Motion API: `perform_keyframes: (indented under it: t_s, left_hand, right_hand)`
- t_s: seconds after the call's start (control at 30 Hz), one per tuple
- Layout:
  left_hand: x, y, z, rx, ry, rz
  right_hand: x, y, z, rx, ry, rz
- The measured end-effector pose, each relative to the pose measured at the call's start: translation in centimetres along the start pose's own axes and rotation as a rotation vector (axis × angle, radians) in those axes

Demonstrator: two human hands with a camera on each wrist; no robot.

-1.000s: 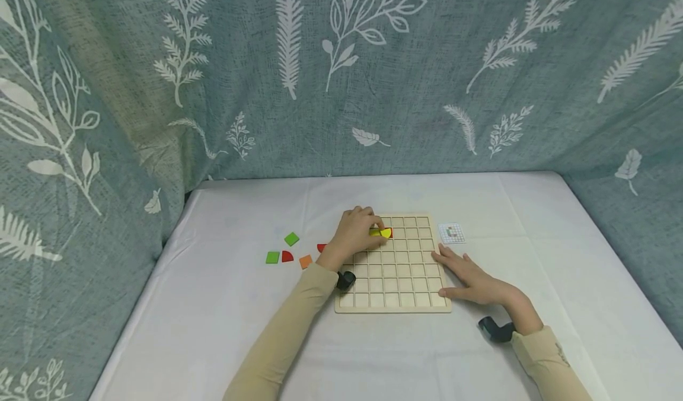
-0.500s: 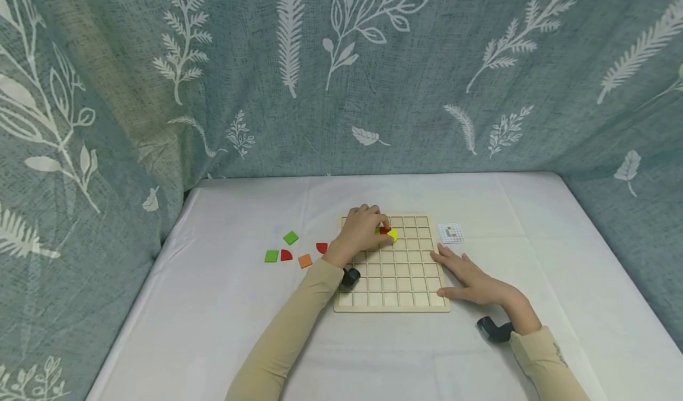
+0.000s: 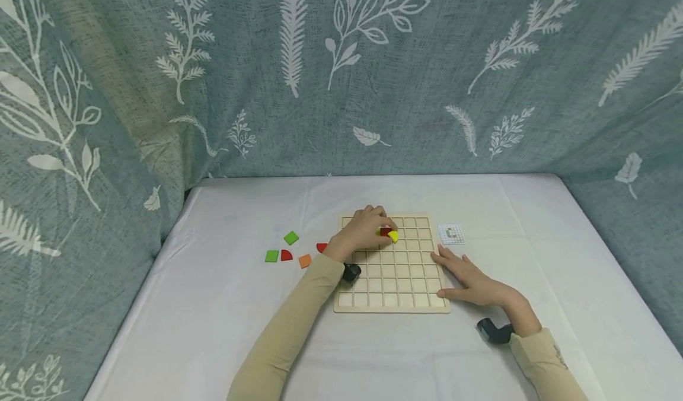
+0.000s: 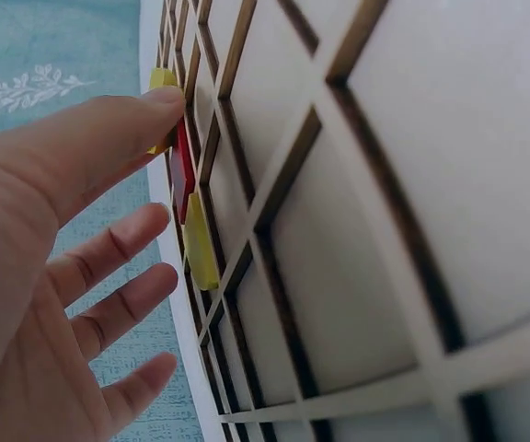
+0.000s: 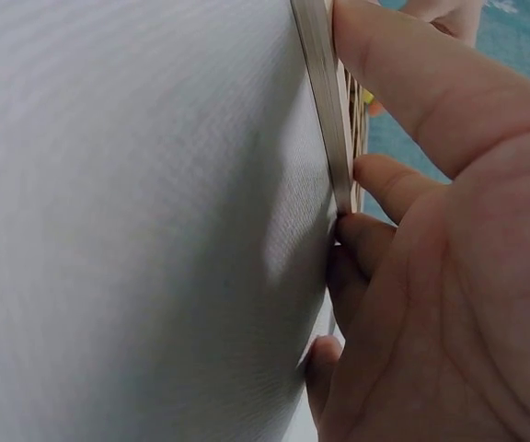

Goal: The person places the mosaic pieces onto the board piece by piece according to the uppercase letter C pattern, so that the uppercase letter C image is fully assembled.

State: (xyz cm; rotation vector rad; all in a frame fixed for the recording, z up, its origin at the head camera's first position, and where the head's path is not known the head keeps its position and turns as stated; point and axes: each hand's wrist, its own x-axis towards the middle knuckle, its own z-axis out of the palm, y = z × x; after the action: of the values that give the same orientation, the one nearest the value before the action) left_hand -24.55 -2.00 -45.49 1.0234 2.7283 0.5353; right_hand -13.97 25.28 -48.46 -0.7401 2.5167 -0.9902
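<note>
A square wooden grid board (image 3: 389, 285) lies on the white table. Over its upper part my left hand (image 3: 363, 229) pinches a small yellow tile (image 3: 393, 236), its outline partly covered by the fingers. Next to that tile, a red tile (image 4: 182, 170) sits in the grid, and a second yellow tile (image 4: 201, 241) follows it in the left wrist view. The left hand's other fingers are spread. My right hand (image 3: 475, 282) rests at the board's right side, thumb and fingertips touching the frame edge (image 5: 325, 101).
Left of the board lie two green tiles (image 3: 271, 256), an orange tile (image 3: 305, 261) and red quarter-round tiles (image 3: 286, 255). A small pattern card (image 3: 451, 234) is right of the board. A patterned curtain (image 3: 320, 122) hangs behind the table.
My left hand has shifted slightly to the right over the board with the yellow tile, which now appears tilted; the red tile beside it shows more. The right hand has stayed in place.
</note>
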Motion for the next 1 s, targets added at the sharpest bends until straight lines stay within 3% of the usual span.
perform_keyframes:
  t_s: [0.2,1.0]
  left_hand:
    - [0.2,-0.1,0.1,0.0,-0.015,-0.021]
    - [0.8,0.4,1.1,0.096,0.116,-0.041]
  right_hand:
    - [0.0,0.0,0.1,0.008,0.001,0.003]
    - [0.1,0.3,0.0,-0.001,0.003,-0.004]
